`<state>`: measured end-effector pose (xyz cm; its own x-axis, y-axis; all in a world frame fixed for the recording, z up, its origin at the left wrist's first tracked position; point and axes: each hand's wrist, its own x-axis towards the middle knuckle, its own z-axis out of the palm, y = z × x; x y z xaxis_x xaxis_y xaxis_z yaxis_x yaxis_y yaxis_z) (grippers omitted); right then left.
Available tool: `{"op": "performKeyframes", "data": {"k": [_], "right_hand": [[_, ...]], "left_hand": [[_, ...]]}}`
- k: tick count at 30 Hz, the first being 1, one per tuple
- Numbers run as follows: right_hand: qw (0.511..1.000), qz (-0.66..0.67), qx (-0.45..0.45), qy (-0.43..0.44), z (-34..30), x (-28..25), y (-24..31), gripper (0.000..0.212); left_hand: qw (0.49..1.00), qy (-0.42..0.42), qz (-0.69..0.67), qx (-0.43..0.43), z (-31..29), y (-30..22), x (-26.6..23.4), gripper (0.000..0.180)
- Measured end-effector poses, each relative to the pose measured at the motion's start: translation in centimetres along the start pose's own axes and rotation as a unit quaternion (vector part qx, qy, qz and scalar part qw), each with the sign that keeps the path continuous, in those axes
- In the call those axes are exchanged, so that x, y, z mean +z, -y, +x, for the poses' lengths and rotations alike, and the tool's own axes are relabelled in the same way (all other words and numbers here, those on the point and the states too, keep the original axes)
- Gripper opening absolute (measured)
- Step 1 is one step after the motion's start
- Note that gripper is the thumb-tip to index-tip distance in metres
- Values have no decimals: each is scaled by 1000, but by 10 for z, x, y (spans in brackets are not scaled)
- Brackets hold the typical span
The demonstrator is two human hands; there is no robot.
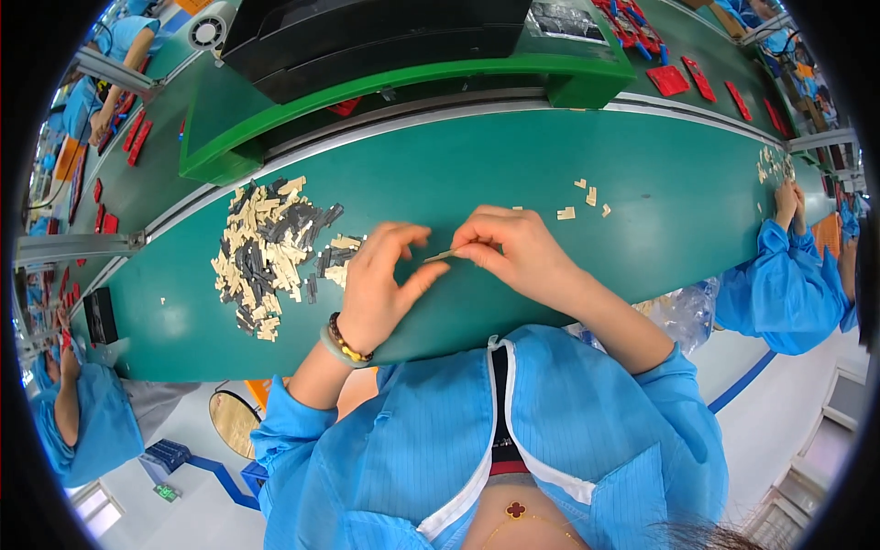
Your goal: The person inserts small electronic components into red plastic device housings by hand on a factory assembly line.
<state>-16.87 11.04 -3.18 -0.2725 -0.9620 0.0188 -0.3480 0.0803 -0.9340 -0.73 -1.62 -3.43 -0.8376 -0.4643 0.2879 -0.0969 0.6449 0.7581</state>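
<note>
My right hand (527, 252) pinches a small, thin beige piece (439, 257) between thumb and fingertips, above the green tabletop (458, 165). My left hand (374, 275) is open, its curved fingers apart from the thumb. Its thumb tip is close to the free end of that piece; whether they touch I cannot tell. Left of my left hand lies a large heap of small beige and dark grey flat pieces (266, 257). A smaller cluster of the same pieces (335, 260) sits right beside that hand. Several loose L-shaped beige pieces (591, 196) lie beyond my right hand.
A green raised shelf (385, 88) carrying a black bin (376, 41) stands along the far edge. Red parts (667, 81) lie on the dark belt behind. A co-worker in blue (779, 284) handles beige pieces at far right. A clear plastic bag (683, 312) is at the near edge.
</note>
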Motion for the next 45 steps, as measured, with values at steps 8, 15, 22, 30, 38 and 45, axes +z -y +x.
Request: {"op": "performKeyframes", "data": {"k": [8,15,22,30,38,45], "right_hand": [[939,-228,-200,-160,-1,4,5,15],[986,-97,-94,-98,-6,3,5,11],[929,275,-21,-247,-7,37,-18,12],[921,-215,-231,-229,-11,6,-3,22],[991,33,-68,-112,-22,2,-4,17],[983,-125,-2,-136,-35,-24,-31,17]], "left_hand": [[927,55,-301,-216,-1,8,13,8],[991,26,-127,-45,5,-1,5,11],[776,60,-578,-247,9,-5,34,18],[941,55,-310,-125,8,0,20,9],[979,1,-62,196,15,-11,12,10],[965,63,-45,249,15,4,17,22]]}}
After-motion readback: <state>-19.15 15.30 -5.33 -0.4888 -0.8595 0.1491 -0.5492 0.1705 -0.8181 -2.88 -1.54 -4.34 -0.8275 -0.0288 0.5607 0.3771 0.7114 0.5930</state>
